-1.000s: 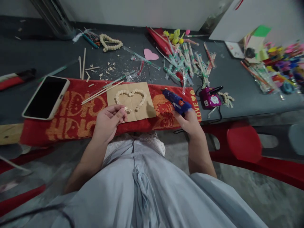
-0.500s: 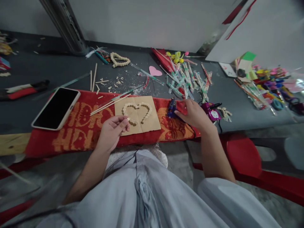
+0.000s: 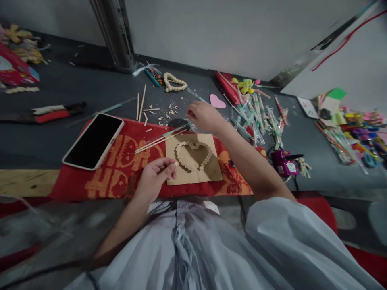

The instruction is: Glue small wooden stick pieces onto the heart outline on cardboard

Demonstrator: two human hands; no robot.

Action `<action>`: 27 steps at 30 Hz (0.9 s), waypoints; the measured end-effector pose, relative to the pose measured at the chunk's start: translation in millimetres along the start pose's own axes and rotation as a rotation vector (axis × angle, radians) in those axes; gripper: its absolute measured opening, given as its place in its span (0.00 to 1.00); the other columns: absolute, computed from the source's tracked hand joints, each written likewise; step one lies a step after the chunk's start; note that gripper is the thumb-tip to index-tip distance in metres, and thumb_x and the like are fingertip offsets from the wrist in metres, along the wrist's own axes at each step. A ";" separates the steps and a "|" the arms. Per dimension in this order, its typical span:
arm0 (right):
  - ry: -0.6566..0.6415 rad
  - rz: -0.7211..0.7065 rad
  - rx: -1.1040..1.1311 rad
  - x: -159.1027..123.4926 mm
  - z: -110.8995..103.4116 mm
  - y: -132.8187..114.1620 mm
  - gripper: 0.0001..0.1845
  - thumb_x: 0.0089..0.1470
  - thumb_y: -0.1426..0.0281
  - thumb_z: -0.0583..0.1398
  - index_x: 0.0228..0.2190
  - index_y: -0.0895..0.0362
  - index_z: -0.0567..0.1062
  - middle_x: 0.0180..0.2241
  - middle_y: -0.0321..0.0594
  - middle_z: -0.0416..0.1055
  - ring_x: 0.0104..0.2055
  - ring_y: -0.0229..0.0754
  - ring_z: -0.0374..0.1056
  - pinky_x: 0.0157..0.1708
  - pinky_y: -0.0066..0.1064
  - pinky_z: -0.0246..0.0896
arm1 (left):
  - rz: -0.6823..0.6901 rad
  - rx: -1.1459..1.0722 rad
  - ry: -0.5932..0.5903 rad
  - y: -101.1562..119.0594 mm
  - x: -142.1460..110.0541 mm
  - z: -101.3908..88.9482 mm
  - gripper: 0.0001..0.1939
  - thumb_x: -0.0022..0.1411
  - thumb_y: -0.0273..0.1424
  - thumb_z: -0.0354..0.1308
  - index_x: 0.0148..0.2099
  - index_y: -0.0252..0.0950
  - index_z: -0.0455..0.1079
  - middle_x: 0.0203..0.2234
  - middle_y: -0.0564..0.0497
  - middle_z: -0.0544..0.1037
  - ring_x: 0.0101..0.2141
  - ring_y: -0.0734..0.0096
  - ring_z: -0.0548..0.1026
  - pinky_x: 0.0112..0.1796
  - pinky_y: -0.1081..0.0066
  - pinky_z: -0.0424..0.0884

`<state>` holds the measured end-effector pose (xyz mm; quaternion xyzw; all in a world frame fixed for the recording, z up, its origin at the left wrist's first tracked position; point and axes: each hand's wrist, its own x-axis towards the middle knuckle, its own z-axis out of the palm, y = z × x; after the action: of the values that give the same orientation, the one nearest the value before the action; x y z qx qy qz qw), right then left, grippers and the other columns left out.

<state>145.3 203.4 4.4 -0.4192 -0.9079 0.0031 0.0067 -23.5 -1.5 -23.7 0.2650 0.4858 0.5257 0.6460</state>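
Observation:
My left hand (image 3: 159,177) is closed in a pinch on a small pale stick piece (image 3: 176,163), at the left edge of a brown cardboard square (image 3: 211,175). On the cardboard lies a heart outline (image 3: 208,155) built of short pale stick pieces, with a gap at its bottom point. My right hand (image 3: 204,116) hangs above the table beyond the cardboard, near scattered stick bits (image 3: 172,110). Its fingers bend downward and are partly hidden. A scrap of the blue glue gun (image 3: 232,162) shows beside my right forearm, which covers the rest.
A phone (image 3: 95,141) and thin sticks (image 3: 160,141) lie on the red towel (image 3: 75,183). Behind are a finished-looking heart frame (image 3: 175,82), a pink paper heart (image 3: 217,101) and wrapped sticks (image 3: 256,110). Red-handled pliers (image 3: 53,113) lie left; a purple device (image 3: 284,163) sits right.
My right hand has let go of the blue glue gun on the towel and moved left and away over the table. My left hand keeps its pinch. The view has turned left.

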 end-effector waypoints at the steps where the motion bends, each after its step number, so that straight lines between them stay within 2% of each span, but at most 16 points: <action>1: -0.008 -0.007 -0.004 12.6 3.3 -2.3 0.14 0.60 0.73 0.52 0.41 0.61 0.76 0.44 0.53 0.76 0.46 0.51 0.70 0.45 0.38 0.61 | -0.007 -0.001 0.001 -0.2 0.1 -1.2 0.21 0.41 0.41 0.76 0.31 0.32 0.75 0.17 0.54 0.73 0.19 0.79 0.68 0.22 0.78 0.61; 6: -0.081 -0.017 -0.046 50.2 13.2 -8.8 0.16 0.61 0.72 0.52 0.44 0.62 0.77 0.47 0.54 0.76 0.49 0.52 0.70 0.49 0.39 0.62 | -0.048 -0.040 0.014 -0.7 2.3 -8.5 0.21 0.40 0.40 0.76 0.31 0.32 0.75 0.18 0.54 0.74 0.20 0.80 0.68 0.24 0.78 0.63; 13: -0.177 -0.027 -0.094 61.2 10.6 -14.3 0.18 0.60 0.74 0.52 0.44 0.64 0.78 0.49 0.56 0.76 0.51 0.52 0.70 0.52 0.41 0.62 | -0.085 -0.033 0.031 -0.8 5.6 -14.7 0.21 0.40 0.40 0.76 0.32 0.32 0.76 0.18 0.54 0.74 0.20 0.78 0.69 0.24 0.77 0.64; 18: -0.183 -0.026 -0.118 67.5 17.0 -13.2 0.18 0.59 0.75 0.52 0.44 0.66 0.78 0.48 0.59 0.76 0.49 0.54 0.71 0.48 0.42 0.63 | -0.088 -0.023 0.041 -0.8 4.1 -14.3 0.21 0.40 0.41 0.76 0.32 0.33 0.75 0.18 0.54 0.74 0.20 0.77 0.69 0.24 0.76 0.65; 22: -0.054 -0.051 -0.045 65.0 16.7 -3.4 0.15 0.57 0.75 0.52 0.40 0.64 0.77 0.42 0.55 0.77 0.43 0.50 0.71 0.44 0.39 0.62 | -0.061 -0.010 0.041 0.8 2.2 -14.9 0.19 0.42 0.40 0.75 0.32 0.33 0.75 0.19 0.54 0.74 0.20 0.78 0.70 0.24 0.76 0.65; 24: 0.036 -0.056 0.101 55.5 11.2 0.7 0.11 0.55 0.74 0.54 0.36 0.61 0.77 0.37 0.49 0.77 0.38 0.46 0.70 0.41 0.37 0.62 | -0.029 0.002 0.040 2.4 1.9 -15.5 0.19 0.43 0.40 0.75 0.32 0.33 0.75 0.19 0.53 0.74 0.20 0.77 0.70 0.24 0.76 0.65; 27: 0.151 -0.086 0.441 28.5 0.6 -1.2 0.07 0.54 0.70 0.59 0.32 0.59 0.77 0.30 0.40 0.75 0.32 0.39 0.68 0.36 0.33 0.63 | 0.024 0.011 0.062 6.6 2.5 -14.9 0.18 0.43 0.39 0.74 0.31 0.33 0.75 0.18 0.53 0.74 0.20 0.77 0.69 0.23 0.77 0.63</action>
<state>125.8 224.3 4.0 -0.3674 -0.8993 0.1696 0.1658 -39.8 0.4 -24.6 0.2580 0.5052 0.5388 0.6228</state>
